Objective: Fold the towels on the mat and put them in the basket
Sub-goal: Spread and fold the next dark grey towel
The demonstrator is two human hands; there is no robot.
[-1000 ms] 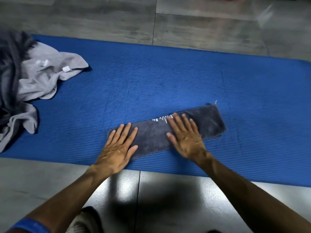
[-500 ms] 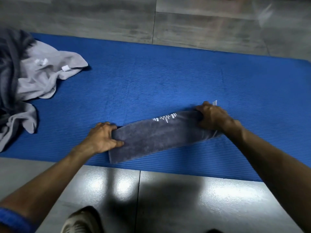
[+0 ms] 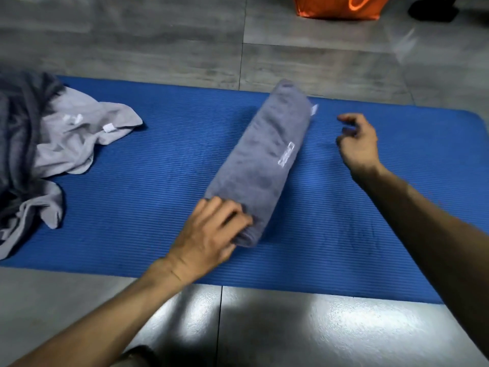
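folded towel [image 3: 260, 165] diagonal on mat [image 3: 148, 207], left hand [image 3: 209, 234] fingers gripping near end, right hand [image 3: 357, 141] loosely curled, empty

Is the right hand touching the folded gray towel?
Apart. The head view shows bare blue mat between the right hand and the folded gray towel.

Floor's grey wood-look tile [image 3: 172, 35] with grout lines running across it, pretty glossy at the near edge where a light glare bounces off. There's a black thing [image 3: 434, 7] in the far right corner, too cropped to tell what it is. Tip of a shoe [image 3: 137, 357] pokes in at the bottom edge.
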